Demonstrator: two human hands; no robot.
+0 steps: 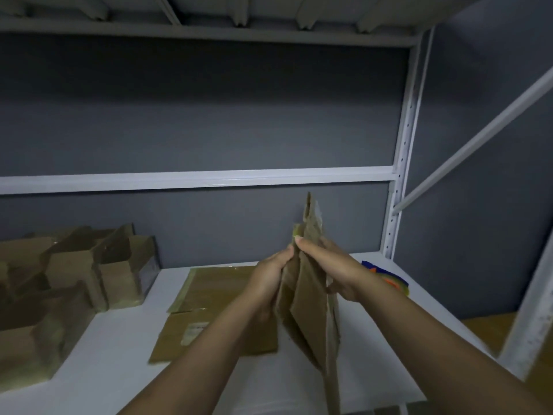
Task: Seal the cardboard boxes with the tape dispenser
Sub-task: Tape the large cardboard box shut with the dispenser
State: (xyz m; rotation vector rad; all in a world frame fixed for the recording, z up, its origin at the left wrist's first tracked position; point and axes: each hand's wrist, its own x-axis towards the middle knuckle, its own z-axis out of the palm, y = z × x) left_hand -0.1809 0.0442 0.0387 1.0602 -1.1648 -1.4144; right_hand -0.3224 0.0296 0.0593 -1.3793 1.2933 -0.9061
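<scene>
The step in hand looks like opening up a blank, not yet taping; a flattened box (pixel 311 310) is held upright on edge above the middle of the shelf (pixel 119 354), its lower end towards the front edge; the left grip (pixel 269 277) clasps its left side with fingers curled on the cardboard; the right grip (pixel 335 271) pinches its right side, thumb lying across the near face; both are closed on the one box, neither free.

The tape dispenser (pixel 386 278), blue and orange with a pale roll, lies untouched near the right rear corner of the shelf, just beyond the right wrist.

The next move, as I judge it, calls for pulling the panels apart into a square tube, folding the flaps shut and setting it down; only then can one hand reach for the dispenser.

Counted: one blank held; two flat blanks (pixel 221 286) lying overlapped at mid-shelf; one dispenser; the opened boxes (pixel 113 274) along the left edge number about five, though they overlap in dim light and I cannot be exact.
</scene>
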